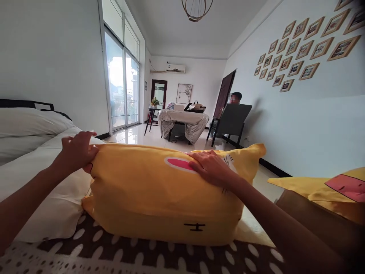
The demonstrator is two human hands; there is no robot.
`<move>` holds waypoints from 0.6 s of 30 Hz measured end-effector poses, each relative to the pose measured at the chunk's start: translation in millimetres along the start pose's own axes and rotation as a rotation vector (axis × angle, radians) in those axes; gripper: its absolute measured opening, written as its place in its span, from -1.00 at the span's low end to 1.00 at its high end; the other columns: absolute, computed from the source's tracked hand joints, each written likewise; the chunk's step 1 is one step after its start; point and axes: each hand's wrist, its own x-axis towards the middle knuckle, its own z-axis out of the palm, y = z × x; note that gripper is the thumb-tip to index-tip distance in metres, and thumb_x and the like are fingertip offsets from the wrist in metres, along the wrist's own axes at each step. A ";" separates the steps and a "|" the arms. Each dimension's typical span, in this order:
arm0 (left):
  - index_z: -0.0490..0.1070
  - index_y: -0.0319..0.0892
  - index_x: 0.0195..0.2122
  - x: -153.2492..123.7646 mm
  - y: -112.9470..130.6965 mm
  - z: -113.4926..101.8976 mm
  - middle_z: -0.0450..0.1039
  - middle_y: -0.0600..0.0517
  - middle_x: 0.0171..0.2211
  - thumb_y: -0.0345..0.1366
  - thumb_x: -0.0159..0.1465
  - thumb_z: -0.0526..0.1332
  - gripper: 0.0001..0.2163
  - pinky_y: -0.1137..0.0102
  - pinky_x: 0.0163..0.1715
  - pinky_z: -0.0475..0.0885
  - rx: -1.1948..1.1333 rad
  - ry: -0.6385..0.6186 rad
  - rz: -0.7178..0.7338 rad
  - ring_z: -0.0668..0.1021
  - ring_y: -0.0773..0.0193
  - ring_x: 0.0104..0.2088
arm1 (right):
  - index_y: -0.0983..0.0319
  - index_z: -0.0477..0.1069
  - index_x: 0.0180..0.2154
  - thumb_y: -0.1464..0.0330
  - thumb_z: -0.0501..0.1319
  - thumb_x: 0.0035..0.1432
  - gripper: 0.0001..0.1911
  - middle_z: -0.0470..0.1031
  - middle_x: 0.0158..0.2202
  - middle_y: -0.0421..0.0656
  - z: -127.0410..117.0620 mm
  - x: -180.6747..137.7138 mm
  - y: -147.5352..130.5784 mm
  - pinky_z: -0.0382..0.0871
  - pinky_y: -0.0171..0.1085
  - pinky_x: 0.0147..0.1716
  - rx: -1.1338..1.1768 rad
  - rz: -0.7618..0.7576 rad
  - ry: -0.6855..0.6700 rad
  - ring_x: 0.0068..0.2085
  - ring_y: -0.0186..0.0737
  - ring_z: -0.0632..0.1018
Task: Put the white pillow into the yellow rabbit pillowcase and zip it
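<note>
A yellow pillow (148, 198) with a pink oval patch and black marks lies across the bed in front of me. My left hand (77, 149) grips its top left corner with the fingers curled over the edge. Resting flat on the pillow's top edge, right of the pink patch, is my right hand (211, 167), fingers stretched out. A white pillow (51, 198) lies under and to the left of the yellow one.
The bed has a brown sheet with white spots (128, 255). A second yellow pillow (327, 186) lies on something brown at the right. Another person (235, 99) sits in a dark chair by the far wall, near a covered table (182, 118). Glass doors stand at left.
</note>
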 end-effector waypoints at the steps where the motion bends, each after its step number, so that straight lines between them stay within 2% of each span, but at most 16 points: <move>1: 0.29 -0.34 0.03 0.1 11.7 -4.0 0.39 -0.26 0.07 -0.32 0.28 -0.09 -0.64 -0.05 0.11 0.18 0.033 0.075 0.053 0.43 -0.02 0.09 | 0.23 0.33 0.14 0.08 -0.19 0.38 -0.43 0.51 0.02 0.02 0.1 -0.6 0.9 0.18 -0.10 0.00 -0.005 -0.006 -0.002 0.05 -0.03 0.48; 2: 0.28 -0.34 0.05 -0.5 26.6 -7.3 0.36 -0.25 0.12 -0.36 0.29 -0.11 -0.63 0.01 0.15 0.14 0.044 0.135 0.132 0.41 0.02 0.13 | 0.24 0.34 0.14 0.08 -0.20 0.38 -0.42 0.51 0.02 0.03 0.0 -1.0 1.0 0.18 -0.10 0.00 -0.011 -0.013 -0.003 0.04 -0.03 0.48; 4: 0.31 -0.30 0.04 -3.1 62.9 -10.8 0.39 -0.18 0.12 -0.35 0.29 -0.12 -0.62 0.14 0.16 0.16 -0.027 0.127 0.340 0.40 0.10 0.15 | 0.26 0.35 0.13 0.07 -0.19 0.38 -0.41 0.51 0.02 0.04 -0.6 -1.7 -0.8 0.19 -0.10 0.00 -0.021 -0.027 -0.006 0.04 -0.02 0.49; 6: 0.29 -0.26 0.12 -4.3 100.5 -10.8 0.37 -0.12 0.14 -0.25 0.35 -0.11 -0.60 0.21 0.18 0.16 -0.131 -0.010 0.542 0.37 0.14 0.18 | 0.27 0.36 0.13 0.07 -0.19 0.37 -0.41 0.51 0.02 0.05 -2.0 -2.7 -4.3 0.19 -0.09 0.01 -0.029 -0.032 -0.009 0.04 -0.01 0.48; 7: 0.26 -0.23 0.16 -3.5 116.9 -9.8 0.34 -0.11 0.17 -0.19 0.37 -0.12 -0.57 0.20 0.19 0.15 -0.171 -0.083 0.597 0.34 0.12 0.21 | 0.27 0.36 0.13 0.07 -0.18 0.37 -0.41 0.50 0.03 0.06 -2.9 -3.4 -6.2 0.19 -0.08 0.01 -0.031 -0.032 -0.009 0.04 0.00 0.48; 9: 0.24 -0.16 0.19 1.1 139.8 -6.3 0.35 -0.10 0.16 -0.08 0.38 -0.15 -0.53 0.14 0.15 0.18 -0.220 -0.231 0.592 0.37 0.05 0.17 | 0.27 0.37 0.13 0.07 -0.17 0.37 -0.41 0.50 0.04 0.06 -5.0 -5.2 -8.7 0.19 -0.07 0.01 -0.030 -0.031 -0.010 0.04 0.01 0.48; 11: 0.34 -0.11 0.08 7.1 147.7 -0.4 0.48 -0.11 0.00 0.04 0.36 -0.20 -0.49 0.08 0.04 0.26 -0.214 -0.386 0.506 0.48 -0.02 0.01 | 0.23 0.36 0.14 0.05 -0.17 0.36 -0.41 0.50 0.05 0.03 -6.8 -6.9 -6.3 0.20 -0.09 0.01 -0.017 -0.020 -0.021 0.02 0.00 0.49; 13: 0.42 -0.11 -0.13 10.0 143.3 8.3 0.53 -0.10 -0.21 0.13 0.33 -0.24 -0.45 0.08 -0.10 0.31 -0.187 -0.498 0.424 0.52 -0.04 -0.15 | 0.17 0.37 0.15 -0.01 -0.19 0.34 -0.37 0.52 0.02 -0.02 -7.1 -8.2 5.5 0.24 -0.12 -0.05 -0.009 0.033 -0.074 -0.03 -0.01 0.52; 15: 0.39 -0.11 -0.29 7.1 132.9 18.5 0.51 -0.09 -0.31 0.18 0.31 -0.25 -0.43 0.11 -0.18 0.32 -0.182 -0.534 0.378 0.52 -0.04 -0.22 | 0.14 0.45 0.07 -0.07 -0.23 0.30 -0.31 0.58 -0.07 -0.04 -4.3 -10.0 28.5 0.27 -0.14 -0.13 -0.025 0.139 -0.159 -0.10 0.00 0.55; 18: 0.34 -0.11 -0.32 -2.7 119.2 29.4 0.50 -0.07 -0.32 0.16 0.32 -0.25 -0.47 0.15 -0.17 0.30 -0.221 -0.527 0.362 0.51 0.00 -0.22 | 0.18 0.58 -0.19 -0.11 -0.28 0.27 -0.21 0.62 -0.27 0.00 5.8 -18.6 76.0 0.26 -0.12 -0.18 -0.128 0.258 -0.198 -0.19 0.03 0.56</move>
